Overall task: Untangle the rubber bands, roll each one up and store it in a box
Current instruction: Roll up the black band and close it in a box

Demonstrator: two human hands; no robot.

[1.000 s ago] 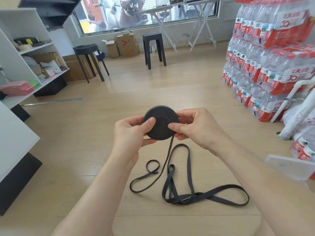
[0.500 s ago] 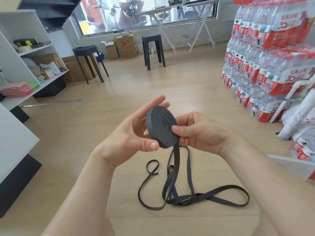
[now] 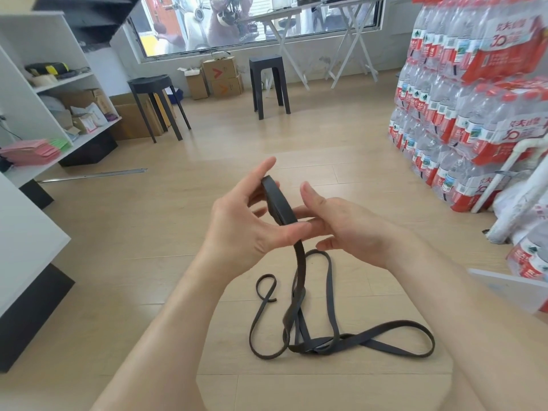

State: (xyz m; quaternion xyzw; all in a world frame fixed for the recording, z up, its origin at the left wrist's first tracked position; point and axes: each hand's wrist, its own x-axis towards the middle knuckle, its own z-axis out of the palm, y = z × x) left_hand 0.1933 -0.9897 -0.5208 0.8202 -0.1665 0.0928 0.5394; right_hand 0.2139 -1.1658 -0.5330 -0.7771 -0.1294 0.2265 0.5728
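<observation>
- Head view: a person stands over the wooden floor (image 3: 148, 262) with both hands drawn close together, meeting on a dark roll (image 3: 277, 203) of wound rubber band, seen edge-on.
- The left hand (image 3: 246, 223) clamps the roll, thumb across its near lower rim and long fingers straight up behind the far face. I reckon that pinch is what keeps the coil from springing open.
- The right hand (image 3: 353, 229) is slack, its thumb lifted clear. Its straight fingers (image 3: 308, 216) just touch the roll's right side beside the left thumb, so it looks placed to guide the next turn rather than to hold.
- From the roll's underside the unwound band (image 3: 299, 262) hangs almost straight down to the floor, with little slack, so it can feed up cleanly.
- The rest lies on the floor below the hands and to the right, in crossing loops (image 3: 310, 346), with one small curl off to the left. The crossings look loose rather than knotted, though I can't be sure.
- At the near right edge a pale translucent plastic corner (image 3: 510, 292) shows. Whether it is the box I can't tell.
- Rolling looks partly done, and storing is not yet begun.
</observation>
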